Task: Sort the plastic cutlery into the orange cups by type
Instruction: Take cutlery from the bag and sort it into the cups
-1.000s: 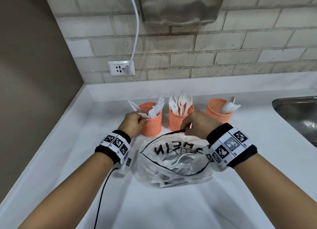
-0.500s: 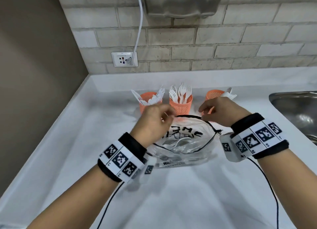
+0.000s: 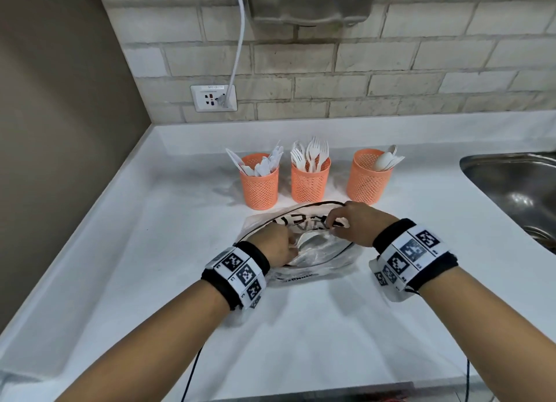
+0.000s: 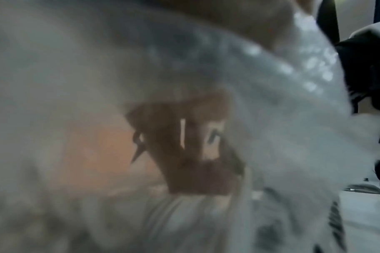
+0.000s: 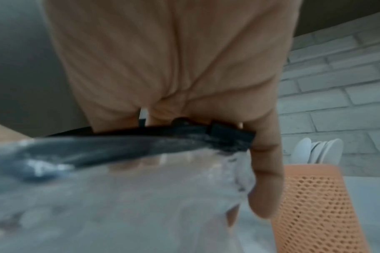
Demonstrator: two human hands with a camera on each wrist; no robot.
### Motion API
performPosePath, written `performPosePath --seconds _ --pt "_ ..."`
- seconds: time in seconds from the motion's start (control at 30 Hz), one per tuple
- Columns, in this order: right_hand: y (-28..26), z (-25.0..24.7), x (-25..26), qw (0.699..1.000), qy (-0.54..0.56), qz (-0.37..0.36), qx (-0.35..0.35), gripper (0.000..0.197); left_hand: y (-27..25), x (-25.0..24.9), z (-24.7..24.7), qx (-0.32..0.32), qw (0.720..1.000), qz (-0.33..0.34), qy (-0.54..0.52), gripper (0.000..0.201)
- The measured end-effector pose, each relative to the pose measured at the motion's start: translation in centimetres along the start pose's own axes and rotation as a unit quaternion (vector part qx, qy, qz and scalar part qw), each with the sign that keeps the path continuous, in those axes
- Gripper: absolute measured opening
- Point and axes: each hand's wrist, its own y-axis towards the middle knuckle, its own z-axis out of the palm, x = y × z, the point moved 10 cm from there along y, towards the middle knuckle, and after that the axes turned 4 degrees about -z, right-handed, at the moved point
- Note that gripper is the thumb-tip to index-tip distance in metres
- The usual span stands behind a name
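Three orange mesh cups stand in a row: the left cup [image 3: 259, 188] holds knives, the middle cup [image 3: 310, 182] forks, the right cup [image 3: 365, 180] spoons. In front of them lies a clear plastic bag [image 3: 319, 258] with a black zip rim [image 5: 163, 137] and white cutlery inside. My right hand [image 3: 340, 221] pinches the far rim and holds the mouth up. My left hand [image 3: 285, 245] reaches into the bag's mouth, its fingertips hidden by the plastic. The left wrist view is a blur of plastic. The spoon cup [image 5: 314, 205] shows beside my right fingers.
A steel sink [image 3: 517, 191] is set into the white counter [image 3: 150, 251] at the right. A brick wall with a socket [image 3: 213, 98] and a white cable runs behind the cups. A brown wall closes off the left. Black cables trail from my wrists.
My left hand left the knife cup, crossed over the bag and went into its mouth. My right hand stayed on the zip rim and shifted slightly nearer to me.
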Motion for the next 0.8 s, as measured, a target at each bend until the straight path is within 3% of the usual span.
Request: performPosePath --seconds 0.1,0.3,0.47,0.6,0.8 --pt "0.2 0.5 -0.4 1.0 -0.015 0.023 0.003 0.028 -0.1 -0.4 0.5 0.005 0.999 0.033 0.009 0.05" --pt "-0.2 1.7 -0.1 0.996 -0.06 0.053 0.041 0.076 -0.6 -1.3 1.3 0.014 0.998 0.059 0.018 0.077" --pt "-0.6 2.2 0.0 0.995 -0.07 0.069 0.021 0.077 -0.1 0.0 1.5 0.03 0.999 0.016 0.038 0.082" --pt "-0.7 2.5 -0.2 0.995 -0.069 0.075 0.017 0.082 -0.3 -0.6 1.3 0.051 0.998 0.029 0.028 0.077" --pt "-0.8 2.0 -0.7 0.995 -0.067 0.075 0.014 0.081 0.0 -2.5 0.6 0.029 0.998 0.047 0.013 0.036"
